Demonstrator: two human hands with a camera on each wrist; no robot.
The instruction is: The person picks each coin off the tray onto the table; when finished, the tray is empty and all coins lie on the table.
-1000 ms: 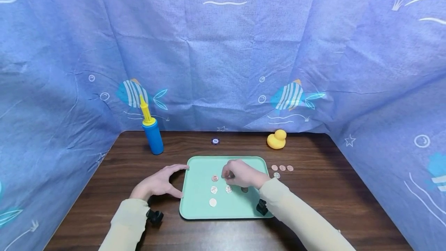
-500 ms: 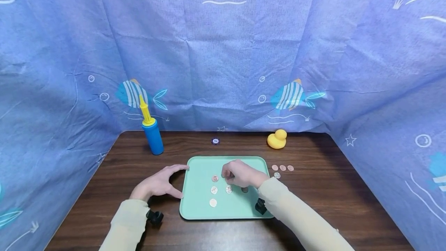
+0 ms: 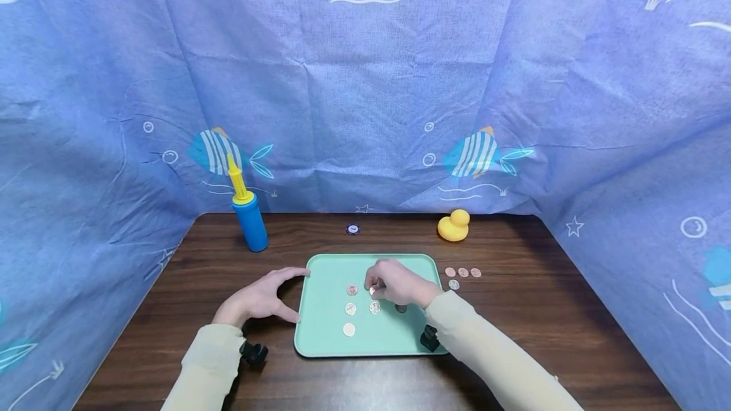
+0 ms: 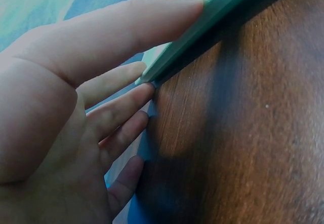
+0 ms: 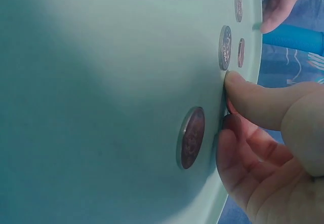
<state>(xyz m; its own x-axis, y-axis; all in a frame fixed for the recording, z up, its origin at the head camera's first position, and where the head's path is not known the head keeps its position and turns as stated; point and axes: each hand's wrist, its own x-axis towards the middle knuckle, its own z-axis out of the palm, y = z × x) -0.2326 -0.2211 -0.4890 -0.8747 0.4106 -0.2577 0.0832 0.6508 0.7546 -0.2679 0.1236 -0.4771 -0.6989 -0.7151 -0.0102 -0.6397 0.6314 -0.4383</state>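
My left hand (image 3: 257, 299) spreads along the left side of a mint-green tray (image 3: 328, 347), thumb and fingertips at its rim. In the left wrist view, the thumb lies along the tray's edge with the other fingers stretched out behind it. Over the tray's middle, my right hand (image 3: 396, 283) has its thumb and curled fingers around a coin (image 3: 373, 292), mostly hidden by them. Left of these fingers is a copper coin (image 3: 351, 290), with silver coins (image 3: 351, 309) below it. Another silver coin (image 3: 374, 308) and a darker coin (image 5: 192, 138) lie close to the right hand.
Right of the tray, several copper coins (image 3: 463, 272) form a row above a silver coin (image 3: 454, 285). A yellow rubber duck (image 3: 454, 227), a blue poker chip (image 3: 353, 229) and a blue-and-yellow hand pump (image 3: 250, 224) stand at the back. A blue curtain (image 3: 365, 113) surrounds the wooden table (image 3: 228, 265).
The right hand's fingers have shifted slightly, and the coin between them now shows in the head view. The left hand stays at the tray's rim. The head view has tilted a little.
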